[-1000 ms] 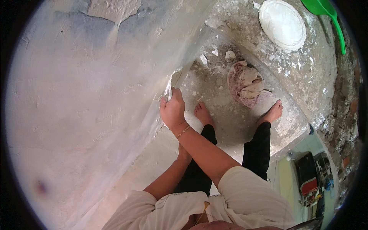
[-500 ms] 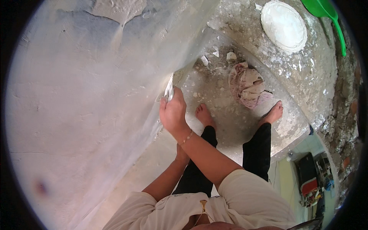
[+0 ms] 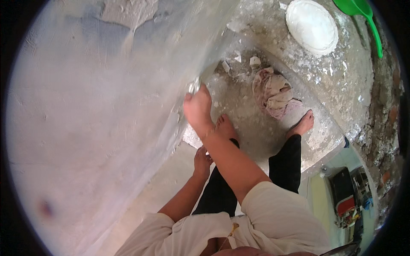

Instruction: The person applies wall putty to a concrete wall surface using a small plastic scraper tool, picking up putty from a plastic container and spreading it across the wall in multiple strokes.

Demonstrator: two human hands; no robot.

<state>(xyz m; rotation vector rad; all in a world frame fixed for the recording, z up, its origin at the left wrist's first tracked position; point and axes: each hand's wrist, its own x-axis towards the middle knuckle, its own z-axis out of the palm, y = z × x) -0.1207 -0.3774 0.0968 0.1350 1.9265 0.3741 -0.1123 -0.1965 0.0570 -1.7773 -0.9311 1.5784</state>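
My right hand (image 3: 197, 104) is closed on a whitish flat piece, perhaps a blade (image 3: 195, 85), at the vertical edge of the plastered wall (image 3: 98, 106); hand and piece are slightly blurred. Below it, my left hand (image 3: 201, 164) is lower by my leg, partly behind my right forearm, fingers curled around something small and light that I cannot make out.
I stand barefoot on a dusty landing (image 3: 247, 128) with plaster chips (image 3: 254, 61) and a crumpled pinkish cloth (image 3: 273, 91). A white round lid (image 3: 311, 26) and a green scoop (image 3: 365, 19) lie upper right. A lower room (image 3: 346, 198) shows past the landing's edge, beside rough brickwork (image 3: 386, 141).
My right hand has moved upward along the wall edge with the piece it holds. My left hand has come up a little and shows more from behind my right forearm.
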